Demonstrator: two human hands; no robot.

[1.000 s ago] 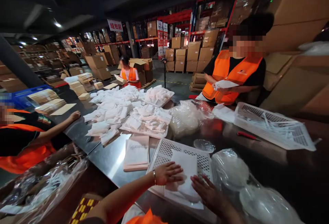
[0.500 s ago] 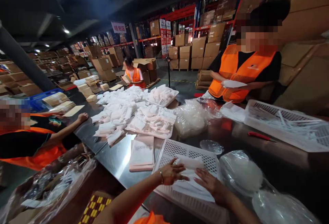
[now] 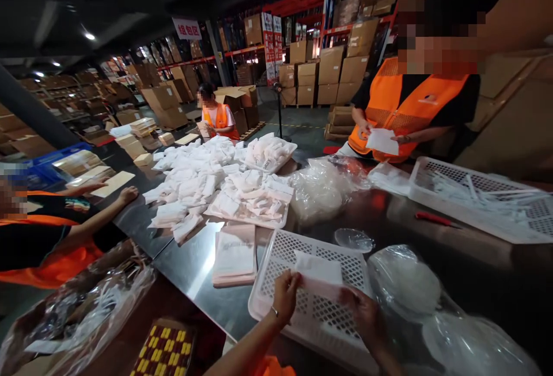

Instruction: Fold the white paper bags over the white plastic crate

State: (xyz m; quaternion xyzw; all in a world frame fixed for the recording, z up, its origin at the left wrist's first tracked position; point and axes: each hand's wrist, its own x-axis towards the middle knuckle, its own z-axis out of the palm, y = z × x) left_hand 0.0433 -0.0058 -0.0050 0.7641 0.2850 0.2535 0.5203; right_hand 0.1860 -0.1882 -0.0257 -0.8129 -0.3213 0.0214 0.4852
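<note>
My left hand (image 3: 286, 295) is closed on the left edge of a flat white packet (image 3: 320, 272), thumb and fingers pinched together. At the packet's right end, the fingers of my right hand (image 3: 362, 311) are closed on it, slightly blurred. The packet is held above a white perforated plastic basket (image 3: 264, 266). A stack of flat printed pouches (image 3: 235, 252) lies just left of the basket. To its right sit clear plastic bags (image 3: 406, 281) with round whitish contents that I cannot make out.
A heap of white packets (image 3: 194, 183) covers the table's middle, beside a filled tray (image 3: 268, 154). A red-handled tool (image 3: 436, 219) lies near another white basket (image 3: 475, 183) of thin white pieces. Co-workers in orange vests stand around the table. A plastic-lined box (image 3: 86, 307) is at lower left.
My hands, earlier spread flat over white sheets on the basket, now grip one packet by both ends. The co-worker opposite has turned the white piece they hold. The view has shifted slightly.
</note>
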